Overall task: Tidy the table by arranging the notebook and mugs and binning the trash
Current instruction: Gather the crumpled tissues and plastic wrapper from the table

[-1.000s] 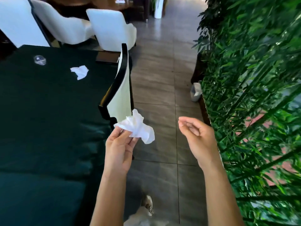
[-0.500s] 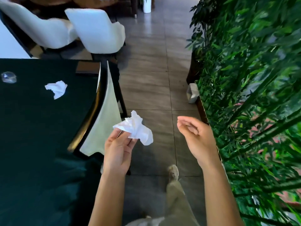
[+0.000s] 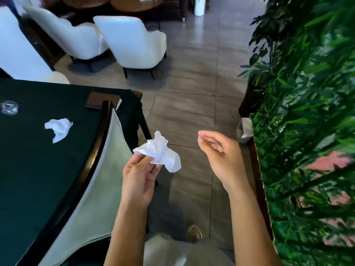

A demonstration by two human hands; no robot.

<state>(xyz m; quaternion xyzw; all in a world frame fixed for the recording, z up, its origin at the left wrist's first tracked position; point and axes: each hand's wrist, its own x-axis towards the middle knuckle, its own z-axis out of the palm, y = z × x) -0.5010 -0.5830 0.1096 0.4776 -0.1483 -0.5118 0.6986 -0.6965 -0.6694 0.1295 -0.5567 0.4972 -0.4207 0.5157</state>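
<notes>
The left grip (image 3: 139, 177) pinches a crumpled white tissue (image 3: 161, 150) up in the air over the floor (image 3: 192, 112), just beside the counter (image 3: 38, 169). The right grip (image 3: 221, 152) is loosely curled and holds nothing. The tissue looks light and soft; a gentle pinch anywhere should do.

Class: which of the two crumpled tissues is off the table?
The tissue pinched by the left hand, over the floor; the other tissue lies on the table.
</notes>
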